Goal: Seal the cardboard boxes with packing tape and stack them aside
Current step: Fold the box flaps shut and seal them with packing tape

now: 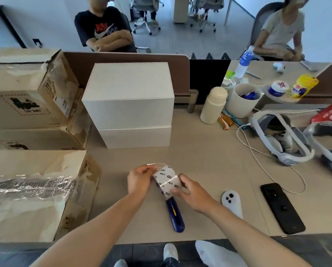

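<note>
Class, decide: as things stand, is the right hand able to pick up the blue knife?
Probably not yet: the right hand and left hand both hold the tape roll, which hides the front of the knife. Its handle lies bare close by, though.

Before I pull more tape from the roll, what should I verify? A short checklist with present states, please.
1. Left hand pinches the free end of the clear packing tape roll with printed white core: ok.
2. Right hand has a grip on the roll: ok.
3. Blue utility knife with yellow slider ready on the beige table: ok.
4. Knife blade retracted: cannot tell, the roll hides it.
5. Nearest brown cardboard box has tape over its top seam: ok.
</note>
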`<state>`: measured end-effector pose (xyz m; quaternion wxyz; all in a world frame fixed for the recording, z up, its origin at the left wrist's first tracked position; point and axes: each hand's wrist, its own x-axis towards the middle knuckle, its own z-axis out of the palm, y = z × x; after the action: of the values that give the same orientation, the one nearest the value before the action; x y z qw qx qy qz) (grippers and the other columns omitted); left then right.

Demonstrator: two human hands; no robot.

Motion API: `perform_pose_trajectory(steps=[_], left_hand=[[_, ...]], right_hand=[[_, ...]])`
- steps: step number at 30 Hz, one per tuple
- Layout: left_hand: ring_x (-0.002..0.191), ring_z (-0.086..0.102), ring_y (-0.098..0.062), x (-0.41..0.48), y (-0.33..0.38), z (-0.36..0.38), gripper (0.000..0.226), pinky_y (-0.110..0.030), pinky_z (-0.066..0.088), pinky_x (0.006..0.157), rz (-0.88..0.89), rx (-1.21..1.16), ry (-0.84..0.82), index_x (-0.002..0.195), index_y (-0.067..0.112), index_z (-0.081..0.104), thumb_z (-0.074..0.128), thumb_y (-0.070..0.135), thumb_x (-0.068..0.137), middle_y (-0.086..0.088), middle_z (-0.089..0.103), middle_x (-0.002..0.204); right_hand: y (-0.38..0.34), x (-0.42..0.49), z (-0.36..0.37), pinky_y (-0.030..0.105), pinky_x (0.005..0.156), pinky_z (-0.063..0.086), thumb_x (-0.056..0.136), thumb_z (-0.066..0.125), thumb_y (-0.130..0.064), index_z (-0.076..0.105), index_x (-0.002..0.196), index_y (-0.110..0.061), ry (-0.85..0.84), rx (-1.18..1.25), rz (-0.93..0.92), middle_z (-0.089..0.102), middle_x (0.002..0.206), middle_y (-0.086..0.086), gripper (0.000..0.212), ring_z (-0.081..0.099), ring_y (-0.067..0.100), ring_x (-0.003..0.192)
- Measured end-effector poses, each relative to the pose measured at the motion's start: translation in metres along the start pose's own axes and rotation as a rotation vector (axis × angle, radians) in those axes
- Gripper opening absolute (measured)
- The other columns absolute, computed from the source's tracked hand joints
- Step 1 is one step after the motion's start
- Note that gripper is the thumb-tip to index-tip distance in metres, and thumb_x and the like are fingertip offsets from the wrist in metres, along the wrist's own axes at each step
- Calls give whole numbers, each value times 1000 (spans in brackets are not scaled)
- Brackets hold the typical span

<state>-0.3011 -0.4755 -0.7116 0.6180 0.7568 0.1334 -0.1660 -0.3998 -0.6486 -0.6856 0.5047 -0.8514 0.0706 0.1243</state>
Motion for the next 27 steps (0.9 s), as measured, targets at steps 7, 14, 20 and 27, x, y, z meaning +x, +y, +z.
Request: perform_pose_trajectory(steps=[7,14,20,27], left_hand=[[80,72,-15,1,33,58,7,-33,57,87,54,-192,48,86,22,78,75,16,87,3,77,79],[90,69,-5,-1,41,108,12,-16,51,87,79,-244,-107,97,26,76,74,18,88,9,75,98],[84,69,-12,17,16,136,21,-24,52,81,102,-28,-59,95,26,69,79,12,82,5,74,83],[83,66,-2,24,-25,174,19,-23,53,84,94,77,27,83,22,72,72,3,86,6,73,89]], right_hand=[[-3,7,-52,16,58,34,94,62,-27,46,82,-22,78,-91,-38,49,69,-12,20,40,2,60],[18,40,-83,34,67,38,96,51,-36,50,111,-13,251,-339,189,60,91,4,27,59,29,90],[49,61,-86,32,79,39,92,49,-19,49,95,-20,367,-497,309,50,100,0,3,50,28,111],[81,90,-80,35,103,29,94,39,-15,31,143,-13,292,-673,475,47,141,11,50,39,28,131]])
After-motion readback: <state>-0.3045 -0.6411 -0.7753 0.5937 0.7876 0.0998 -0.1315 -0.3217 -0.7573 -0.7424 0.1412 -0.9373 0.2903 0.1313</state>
